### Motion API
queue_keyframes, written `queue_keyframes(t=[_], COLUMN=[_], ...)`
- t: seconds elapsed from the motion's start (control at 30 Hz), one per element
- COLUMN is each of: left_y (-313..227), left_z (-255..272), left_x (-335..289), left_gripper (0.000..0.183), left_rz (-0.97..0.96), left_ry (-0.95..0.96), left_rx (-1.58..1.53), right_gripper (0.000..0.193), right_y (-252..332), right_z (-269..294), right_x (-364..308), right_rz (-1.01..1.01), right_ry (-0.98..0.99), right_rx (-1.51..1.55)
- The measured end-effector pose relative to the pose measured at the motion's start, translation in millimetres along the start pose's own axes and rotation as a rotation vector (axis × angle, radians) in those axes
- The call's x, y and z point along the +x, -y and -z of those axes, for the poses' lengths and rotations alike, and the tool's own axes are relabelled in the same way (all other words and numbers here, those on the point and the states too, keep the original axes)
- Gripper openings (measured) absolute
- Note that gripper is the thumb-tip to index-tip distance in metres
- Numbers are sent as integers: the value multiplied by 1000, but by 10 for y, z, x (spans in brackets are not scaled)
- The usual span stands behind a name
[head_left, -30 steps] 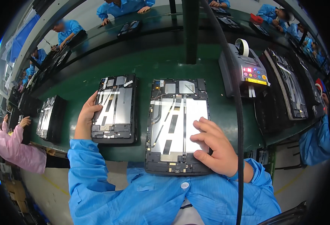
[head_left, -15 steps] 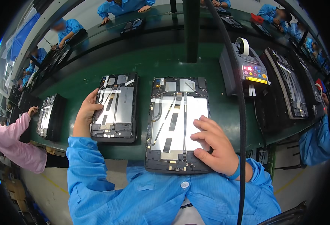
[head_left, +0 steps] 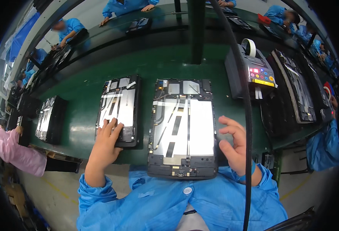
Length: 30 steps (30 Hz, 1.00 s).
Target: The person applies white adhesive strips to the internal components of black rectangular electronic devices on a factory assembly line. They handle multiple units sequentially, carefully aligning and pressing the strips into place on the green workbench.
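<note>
Two opened tablets with bare silver insides and black frames lie before me on the green bench. On the lower part of the left tablet [head_left: 126,106] rests my left hand [head_left: 107,144], its fingers stretched out flat. The larger-looking middle tablet [head_left: 200,127] lies at the bench's near edge, close to my body; white tape and dark strips run across its silver plate. Just off its right edge hovers my right hand [head_left: 234,144], fingers apart and loosely curved, with nothing in it and not touching the tablet.
A grey tape dispenser [head_left: 250,71] with lit buttons stands at the right. Beyond it are stacked tablets [head_left: 300,92]; another stack [head_left: 48,119] sits at the left. A black cable [head_left: 247,127] hangs down on the right. Co-workers sit around, one in a pink sleeve [head_left: 13,148].
My left hand has moved from the left tablet's left edge down onto its lower part. My right hand has lifted off the middle tablet to the right.
</note>
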<state>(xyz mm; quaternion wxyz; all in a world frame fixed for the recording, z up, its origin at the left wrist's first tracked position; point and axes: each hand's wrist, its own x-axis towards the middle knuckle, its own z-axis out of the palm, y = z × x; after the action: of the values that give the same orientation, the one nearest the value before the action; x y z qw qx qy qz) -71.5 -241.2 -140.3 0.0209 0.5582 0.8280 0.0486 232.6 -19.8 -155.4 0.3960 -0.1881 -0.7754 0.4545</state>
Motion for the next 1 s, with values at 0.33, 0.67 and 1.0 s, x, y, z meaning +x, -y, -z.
queue_keyframes(t=[0.33,0.67,1.0], left_y=[209,446,-63], left_z=[-32,-37,238], left_x=[182,701,631], left_gripper=[96,92,69], left_rz=[-49,-89,-59], left_ry=[-106,-198,-219], left_rx=[-76,-91,-66], right_gripper=[18,29,17], right_y=[-373,-536,-188], right_z=[641,954,805], right_x=[290,729,536], right_rz=[-208,-678,-345], right_ry=[-564,-336,-69], right_rx=[-3,156,163])
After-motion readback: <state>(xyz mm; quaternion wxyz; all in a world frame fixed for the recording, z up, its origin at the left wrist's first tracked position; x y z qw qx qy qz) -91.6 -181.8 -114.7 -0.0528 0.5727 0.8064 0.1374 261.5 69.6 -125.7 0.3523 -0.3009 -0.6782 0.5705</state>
